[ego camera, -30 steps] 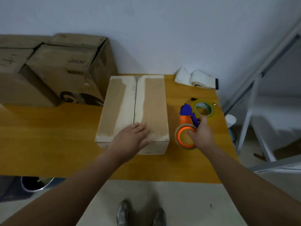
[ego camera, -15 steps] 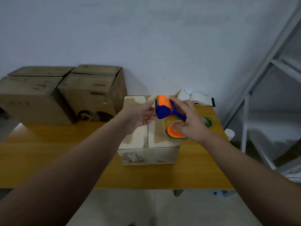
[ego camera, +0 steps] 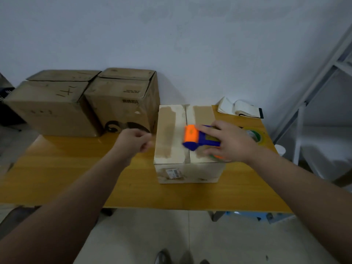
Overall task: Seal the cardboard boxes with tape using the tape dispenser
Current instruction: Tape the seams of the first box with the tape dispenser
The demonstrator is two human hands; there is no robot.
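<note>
One tape dispenser (ego camera: 192, 134) in right hand (ego camera: 232, 143), over box (ego camera: 167, 130)

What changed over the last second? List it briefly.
The right hand took the tape dispenser off the table and carried it left, over the top of the small box. The left hand came off that top and is now left of it, fingers curled. The small box, spare tape roll and two large boxes stayed put.

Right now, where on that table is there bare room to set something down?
Bare tabletop lies left of the small box, before the two big boxes, and along the near edge. Crowded at the right: tape roll, notebook, right hand holding the tape dispenser.
</note>
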